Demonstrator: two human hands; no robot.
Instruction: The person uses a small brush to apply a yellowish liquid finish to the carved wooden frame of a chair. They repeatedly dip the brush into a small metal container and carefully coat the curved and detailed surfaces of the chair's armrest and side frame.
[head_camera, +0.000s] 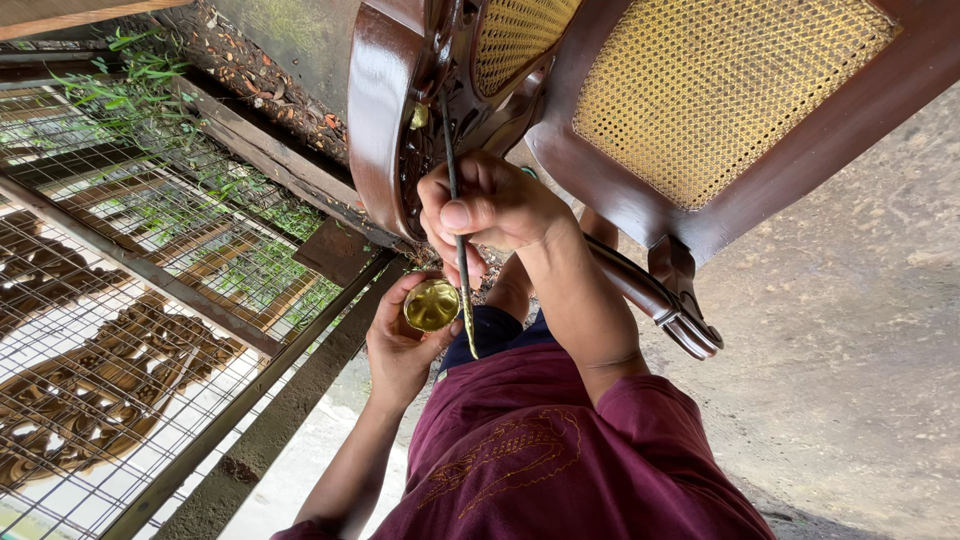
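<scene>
Right hand (490, 205) fingers pinch a thin gold-tipped brush (462, 270); left hand (400, 345) cups a small gold-coated pot (431, 305).

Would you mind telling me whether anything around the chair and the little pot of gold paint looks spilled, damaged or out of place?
Nothing stands out. The left hand holds the small gold paint pot level, with no drips visible. The right hand grips a thin brush against the carved dark wooden chair, whose cane panel looks intact.
</scene>
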